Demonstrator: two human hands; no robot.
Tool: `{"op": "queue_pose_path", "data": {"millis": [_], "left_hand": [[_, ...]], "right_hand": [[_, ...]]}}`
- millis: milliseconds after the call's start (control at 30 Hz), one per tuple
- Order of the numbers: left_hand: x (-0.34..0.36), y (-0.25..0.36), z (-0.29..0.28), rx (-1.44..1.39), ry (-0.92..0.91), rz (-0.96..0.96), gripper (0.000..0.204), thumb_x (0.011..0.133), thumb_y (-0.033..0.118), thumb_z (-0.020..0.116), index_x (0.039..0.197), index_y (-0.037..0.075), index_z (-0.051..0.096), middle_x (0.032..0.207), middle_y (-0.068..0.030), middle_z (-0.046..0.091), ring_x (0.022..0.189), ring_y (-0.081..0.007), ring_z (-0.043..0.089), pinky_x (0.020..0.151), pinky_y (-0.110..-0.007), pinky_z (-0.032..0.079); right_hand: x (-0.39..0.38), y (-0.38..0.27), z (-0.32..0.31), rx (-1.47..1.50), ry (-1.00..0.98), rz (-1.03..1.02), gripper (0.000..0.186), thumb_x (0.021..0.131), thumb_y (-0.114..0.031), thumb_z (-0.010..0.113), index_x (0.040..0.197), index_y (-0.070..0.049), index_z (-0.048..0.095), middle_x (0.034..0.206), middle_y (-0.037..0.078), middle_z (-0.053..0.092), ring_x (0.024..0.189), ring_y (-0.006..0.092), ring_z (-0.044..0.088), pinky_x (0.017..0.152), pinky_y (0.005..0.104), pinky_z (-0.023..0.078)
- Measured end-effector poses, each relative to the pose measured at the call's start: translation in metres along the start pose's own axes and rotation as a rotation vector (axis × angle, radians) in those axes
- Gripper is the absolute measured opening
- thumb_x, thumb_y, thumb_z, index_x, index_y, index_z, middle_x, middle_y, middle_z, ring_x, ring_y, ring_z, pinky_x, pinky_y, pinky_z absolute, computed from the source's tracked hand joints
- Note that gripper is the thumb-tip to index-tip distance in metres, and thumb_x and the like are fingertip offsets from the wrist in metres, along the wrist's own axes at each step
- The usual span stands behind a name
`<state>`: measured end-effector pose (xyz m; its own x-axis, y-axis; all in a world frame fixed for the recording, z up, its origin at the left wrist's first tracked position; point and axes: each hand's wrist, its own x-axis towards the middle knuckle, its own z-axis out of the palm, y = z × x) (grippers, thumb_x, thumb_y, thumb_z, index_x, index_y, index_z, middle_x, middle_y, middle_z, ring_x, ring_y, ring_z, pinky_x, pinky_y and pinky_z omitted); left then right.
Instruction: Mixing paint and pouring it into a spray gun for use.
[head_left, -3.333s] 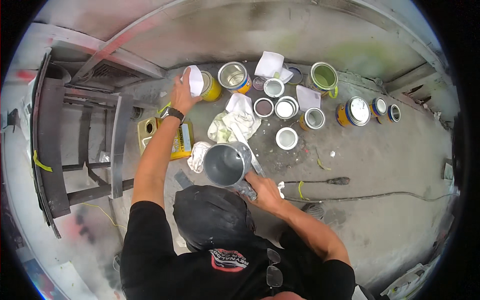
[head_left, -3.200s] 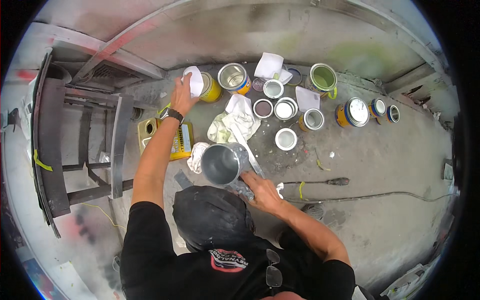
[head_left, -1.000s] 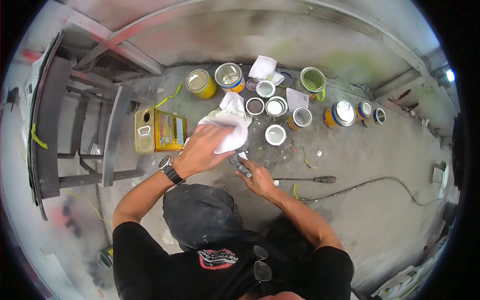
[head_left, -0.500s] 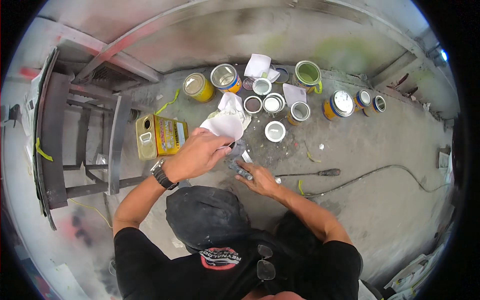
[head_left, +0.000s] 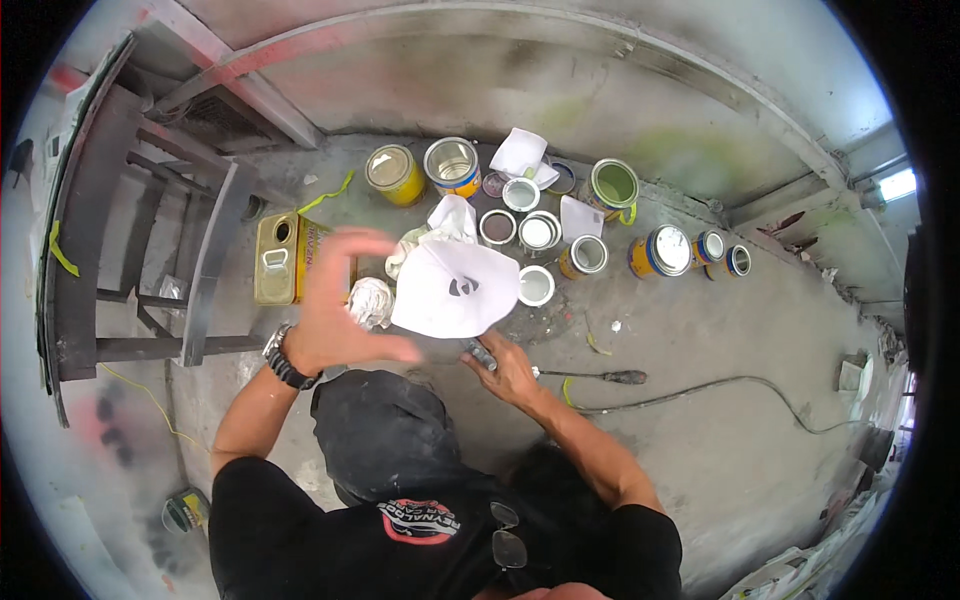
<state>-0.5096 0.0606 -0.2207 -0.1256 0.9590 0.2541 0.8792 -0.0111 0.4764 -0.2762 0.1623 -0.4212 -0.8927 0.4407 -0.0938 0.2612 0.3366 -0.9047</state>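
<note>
My left hand [head_left: 335, 315] is held beside a white paper cone strainer [head_left: 455, 285], thumb and fingers spread apart in a C shape and slightly blurred. Nothing is in it. The strainer lies opened out, with dark mesh at its middle. Below its near edge, my right hand [head_left: 508, 372] is wrapped round the grey metal handle of what looks like a spray gun [head_left: 481, 354]; the paper hides the rest of it. A crumpled white cloth [head_left: 371, 303] sits between my left hand and the strainer. Behind my left hand stands a yellow rectangular thinner can [head_left: 278, 262].
Several paint cans stand along the far wall, including a green-lined open can [head_left: 613, 185] and a small white-filled can [head_left: 536, 286]. A screwdriver-like tool [head_left: 625, 377] and a dark hose [head_left: 720, 381] lie on the floor at right. A grey metal stand [head_left: 205, 265] is at left.
My left hand has let go of the white paper strainer and moved left, its fingers opening. The strainer now spreads wide above the right hand, which keeps its hold on the handle.
</note>
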Motion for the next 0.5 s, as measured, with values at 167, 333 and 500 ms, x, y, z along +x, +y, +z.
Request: {"op": "queue_pose_path", "data": {"millis": [167, 333, 500], "left_hand": [[-0.040, -0.040, 0.071, -0.468, 0.299, -0.168, 0.111, 0.053, 0.056, 0.096, 0.135, 0.000, 0.047, 0.129, -0.0122, 0.056, 0.117, -0.0236, 0.054, 0.098, -0.040, 0.044], [-0.043, -0.051, 0.126, -0.277, -0.204, -0.091, 0.102, 0.069, 0.035, 0.093, 0.148, 0.002, 0.037, 0.130, -0.0134, 0.058, 0.118, -0.0228, 0.059, 0.096, -0.037, 0.051], [-0.029, -0.038, 0.154, -1.000, 0.292, -0.371, 0.120, 0.065, 0.014, 0.094, 0.158, 0.007, 0.018, 0.137, -0.0080, 0.049, 0.119, -0.0209, 0.055, 0.100, -0.035, 0.050]], "right_hand": [[0.004, -0.014, -0.004, 0.017, 0.009, -0.083, 0.050, 0.091, -0.032, 0.072, 0.128, -0.001, 0.061, 0.115, 0.024, 0.067, 0.103, 0.0420, 0.065, 0.084, 0.0477, 0.052], [0.008, -0.035, -0.009, 0.097, -0.016, -0.088, 0.041, 0.091, -0.027, 0.072, 0.120, 0.002, 0.065, 0.108, 0.026, 0.068, 0.104, 0.0424, 0.066, 0.089, 0.0463, 0.052], [-0.003, -0.018, -0.011, 0.082, -0.134, -0.200, 0.068, 0.087, -0.042, 0.074, 0.137, -0.001, 0.055, 0.121, 0.023, 0.066, 0.109, 0.0408, 0.065, 0.094, 0.0470, 0.051]]}}
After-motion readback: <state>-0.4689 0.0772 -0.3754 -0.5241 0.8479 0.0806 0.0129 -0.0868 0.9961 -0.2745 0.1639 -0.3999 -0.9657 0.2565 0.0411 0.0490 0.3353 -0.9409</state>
